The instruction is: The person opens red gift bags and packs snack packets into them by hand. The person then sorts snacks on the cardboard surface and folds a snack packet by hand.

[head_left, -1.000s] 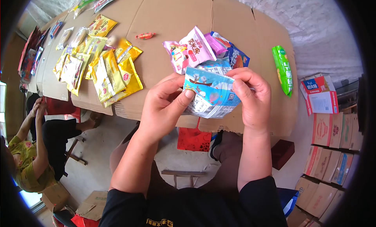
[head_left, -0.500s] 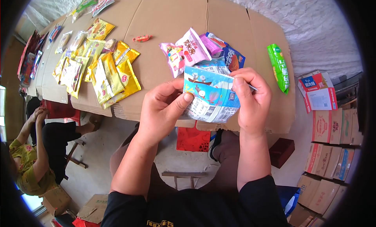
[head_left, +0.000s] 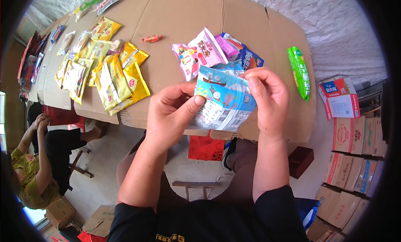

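A blue and white printed snack bag (head_left: 225, 101) is held up above the near edge of the cardboard-covered table. My left hand (head_left: 173, 112) pinches its left side between thumb and fingers. On its upper right edge, my right hand (head_left: 267, 98) grips it with thumb and forefinger. Just behind the bag lie a pink snack packet (head_left: 204, 50), a purple packet (head_left: 227, 46) and a dark blue packet (head_left: 251, 59). Another light blue packet (head_left: 231, 66) is partly hidden behind the held bag.
Several yellow packets (head_left: 133, 81) lie in a pile at left. A small red wrapped sweet (head_left: 152, 39) and a long green packet (head_left: 299, 73) rest on the cardboard (head_left: 175, 16). Cartons (head_left: 348, 135) are stacked at right. Another person (head_left: 37, 167) sits at lower left, hands together.
The held bag has tilted and dropped slightly at its left side. My right hand has moved a little up and its fingers have shifted along the bag's upper edge.
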`<state>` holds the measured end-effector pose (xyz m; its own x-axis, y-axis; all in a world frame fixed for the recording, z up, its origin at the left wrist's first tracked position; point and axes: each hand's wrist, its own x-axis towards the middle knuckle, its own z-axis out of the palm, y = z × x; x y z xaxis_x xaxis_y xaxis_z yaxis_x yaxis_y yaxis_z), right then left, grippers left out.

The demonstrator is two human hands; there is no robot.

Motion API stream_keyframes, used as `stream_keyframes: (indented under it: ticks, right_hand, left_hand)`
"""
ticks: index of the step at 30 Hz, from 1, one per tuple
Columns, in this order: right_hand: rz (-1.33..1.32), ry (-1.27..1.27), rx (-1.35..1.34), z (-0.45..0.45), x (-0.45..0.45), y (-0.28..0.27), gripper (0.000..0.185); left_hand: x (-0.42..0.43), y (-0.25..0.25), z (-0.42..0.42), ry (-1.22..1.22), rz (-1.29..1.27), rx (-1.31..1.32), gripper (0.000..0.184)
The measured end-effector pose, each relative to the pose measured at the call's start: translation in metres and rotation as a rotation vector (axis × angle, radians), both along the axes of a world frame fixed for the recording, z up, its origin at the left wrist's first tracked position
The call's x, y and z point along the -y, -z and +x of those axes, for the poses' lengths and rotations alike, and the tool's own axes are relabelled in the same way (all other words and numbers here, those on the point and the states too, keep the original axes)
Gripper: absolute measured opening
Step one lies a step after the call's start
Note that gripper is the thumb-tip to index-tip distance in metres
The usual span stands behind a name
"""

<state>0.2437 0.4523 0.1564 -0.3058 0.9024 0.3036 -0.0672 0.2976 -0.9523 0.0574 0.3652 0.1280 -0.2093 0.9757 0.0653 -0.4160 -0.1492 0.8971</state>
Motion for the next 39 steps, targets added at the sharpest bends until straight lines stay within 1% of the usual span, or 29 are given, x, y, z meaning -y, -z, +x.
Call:
stream_keyframes:
  ticks: [1, 3, 4, 5, 6, 7, 8, 9, 10, 11, 12, 14, 16, 18, 20, 21, 23, 24, 26, 27, 29, 30, 36, 38, 39]
  right_hand:
    - [-0.004, 0.001, 0.002, 0.002, -0.003, 0.001, 0.013]
    - [0.069, -0.023, 0.081, 0.005, -0.011, 0.003, 0.013]
    - [0.059, -0.019, 0.086, 0.005, -0.013, 0.002, 0.013]
    - [0.123, -0.044, 0.171, 0.004, -0.014, -0.002, 0.014]
    - [0.184, -0.069, 0.257, 0.004, -0.014, -0.005, 0.015]
    - [0.166, -0.064, 0.265, 0.004, -0.014, -0.006, 0.015]
    - [0.167, -0.124, 0.334, 0.003, -0.013, -0.007, 0.015]
    - [0.168, -0.186, 0.401, 0.002, -0.013, -0.006, 0.015]
    - [0.105, -0.220, 0.378, 0.000, -0.014, -0.005, 0.014]
    - [0.099, -0.217, 0.380, 0.001, -0.015, -0.003, 0.014]
    - [0.044, -0.216, 0.355, 0.002, -0.018, -0.002, 0.014]
    - [-0.008, -0.218, 0.329, 0.002, -0.022, 0.001, 0.014]
    - [-0.102, -0.148, 0.165, 0.003, -0.029, 0.006, 0.014]
    - [-0.084, -0.128, 0.161, 0.004, -0.036, 0.009, 0.015]
    - [-0.090, -0.096, 0.161, 0.003, -0.041, 0.009, 0.017]
    - [-0.090, -0.100, 0.159, 0.001, -0.043, 0.010, 0.017]
    - [-0.105, -0.061, 0.163, 0.000, -0.047, 0.010, 0.018]
    - [-0.104, -0.063, 0.163, -0.001, -0.050, 0.011, 0.018]
    - [-0.088, -0.054, 0.127, -0.002, -0.054, 0.013, 0.017]
    - [-0.087, -0.056, 0.127, -0.003, -0.055, 0.013, 0.017]
    - [-0.124, -0.071, 0.022, -0.004, -0.056, 0.014, 0.017]
    - [-0.124, -0.068, 0.024, -0.004, -0.056, 0.014, 0.017]
    - [-0.135, -0.058, -0.002, -0.003, -0.054, 0.014, 0.015]
    - [-0.126, -0.072, 0.026, 0.001, -0.053, 0.015, 0.014]
    - [-0.124, -0.070, 0.026, 0.002, -0.051, 0.013, 0.014]
  left_hand:
    - [-0.001, -0.001, -0.001, 0.026, -0.002, -0.012, 0.018]
    - [-0.004, 0.000, -0.003, 0.055, -0.012, -0.021, 0.018]
    - [-0.006, 0.001, -0.004, 0.073, -0.030, -0.125, 0.018]
    - [-0.007, 0.002, -0.005, 0.095, -0.052, -0.228, 0.018]
    - [-0.009, 0.005, -0.006, 0.105, -0.067, -0.219, 0.018]
    - [-0.012, 0.007, -0.007, 0.155, -0.065, -0.297, 0.019]
    - [-0.014, 0.010, -0.007, 0.206, -0.060, -0.375, 0.019]
    - [-0.015, 0.011, -0.006, 0.215, -0.071, -0.367, 0.019]
    - [-0.017, 0.010, -0.006, 0.238, -0.068, -0.404, 0.020]
    - [-0.019, 0.011, -0.005, 0.258, -0.060, -0.445, 0.021]
    - [-0.021, 0.012, -0.004, 0.261, -0.061, -0.444, 0.021]
    - [-0.025, 0.015, -0.002, 0.191, -0.062, -0.326, 0.021]
    - [-0.029, 0.015, -0.006, 0.181, -0.103, -0.315, 0.022]
    - [-0.034, 0.016, -0.009, 0.168, -0.144, -0.305, 0.022]
    - [-0.039, 0.019, -0.012, 0.082, -0.102, -0.475, 0.022]
    - [-0.043, 0.019, -0.013, 0.078, -0.105, -0.476, 0.022]
    - [-0.049, 0.020, -0.016, 0.012, -0.018, -0.747, 0.025]
    - [-0.052, 0.019, -0.016, 0.010, -0.018, -0.747, 0.025]
    - [-0.057, 0.014, -0.016, -0.086, 0.079, -0.903, 0.027]
    - [-0.058, 0.014, -0.016, -0.088, 0.080, -0.903, 0.027]
    - [-0.061, 0.015, -0.017, -0.134, 0.152, -0.954, 0.027]
    - [-0.061, 0.016, -0.016, -0.132, 0.154, -0.952, 0.027]
    - [-0.058, 0.020, -0.017, -0.116, 0.138, -0.855, 0.023]
    - [-0.053, 0.024, -0.021, -0.037, 0.098, -0.758, 0.024]
    - [-0.051, 0.025, -0.021, -0.036, 0.101, -0.758, 0.024]
